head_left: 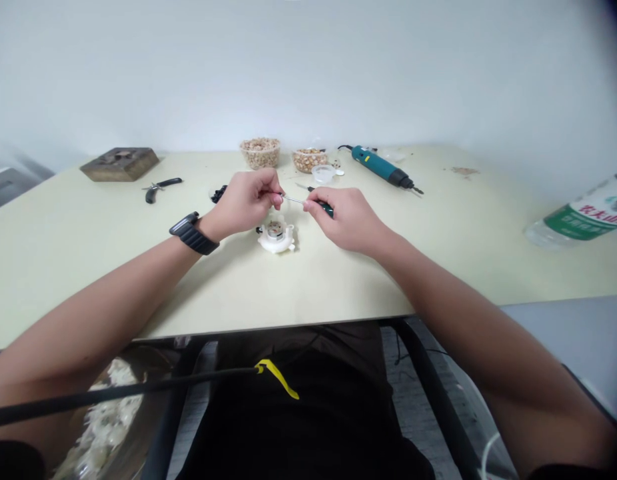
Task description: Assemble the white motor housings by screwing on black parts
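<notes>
My right hand (346,217) is closed round the dark green handle of a small screwdriver (308,202), whose thin metal shaft points left. My left hand (248,200), with a black watch on its wrist, pinches the tip of that shaft between thumb and fingers. Whether something tiny sits at the tip is hidden. Just below the two hands a small white plastic part with a round metal centre (276,237) lies on the pale table (88,247).
Two clear tubs of brownish pieces (260,152) (309,159) and a small clear cup (323,173) stand behind. A teal power tool (382,167) lies at the back right, black pliers (158,187) and a wooden block (119,163) at the back left, a plastic bottle (583,217) at the right edge.
</notes>
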A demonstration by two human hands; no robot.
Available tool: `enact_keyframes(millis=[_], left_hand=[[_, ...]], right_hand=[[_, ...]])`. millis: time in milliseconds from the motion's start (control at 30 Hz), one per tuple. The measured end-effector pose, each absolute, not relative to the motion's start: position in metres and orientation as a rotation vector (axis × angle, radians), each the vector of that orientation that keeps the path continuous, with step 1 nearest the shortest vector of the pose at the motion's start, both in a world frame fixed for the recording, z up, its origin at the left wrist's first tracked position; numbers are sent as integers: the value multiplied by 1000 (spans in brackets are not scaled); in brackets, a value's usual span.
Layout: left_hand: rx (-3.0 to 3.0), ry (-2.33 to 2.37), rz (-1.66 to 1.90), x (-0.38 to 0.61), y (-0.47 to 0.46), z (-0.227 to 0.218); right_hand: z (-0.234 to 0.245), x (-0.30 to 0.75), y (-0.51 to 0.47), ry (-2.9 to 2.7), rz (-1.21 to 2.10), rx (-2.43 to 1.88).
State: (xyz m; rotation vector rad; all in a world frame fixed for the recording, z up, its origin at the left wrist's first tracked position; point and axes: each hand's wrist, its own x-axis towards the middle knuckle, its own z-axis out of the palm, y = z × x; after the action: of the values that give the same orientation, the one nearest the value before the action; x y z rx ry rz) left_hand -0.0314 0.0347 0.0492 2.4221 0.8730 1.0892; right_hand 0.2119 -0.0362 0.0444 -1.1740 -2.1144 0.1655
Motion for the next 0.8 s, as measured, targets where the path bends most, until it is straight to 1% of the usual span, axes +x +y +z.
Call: enact_keyframes(millis=[300, 667, 800], left_hand=[[2417, 870, 1076, -33, 37, 49], [2297, 805, 1046, -34, 43, 47], [2292, 822, 1045, -33, 43, 46]], right_hand=[[42, 212, -36, -2048, 113, -1151], [43, 212, -36, -1982, 172, -1065], [44, 211, -35, -1978, 209, -1151]])
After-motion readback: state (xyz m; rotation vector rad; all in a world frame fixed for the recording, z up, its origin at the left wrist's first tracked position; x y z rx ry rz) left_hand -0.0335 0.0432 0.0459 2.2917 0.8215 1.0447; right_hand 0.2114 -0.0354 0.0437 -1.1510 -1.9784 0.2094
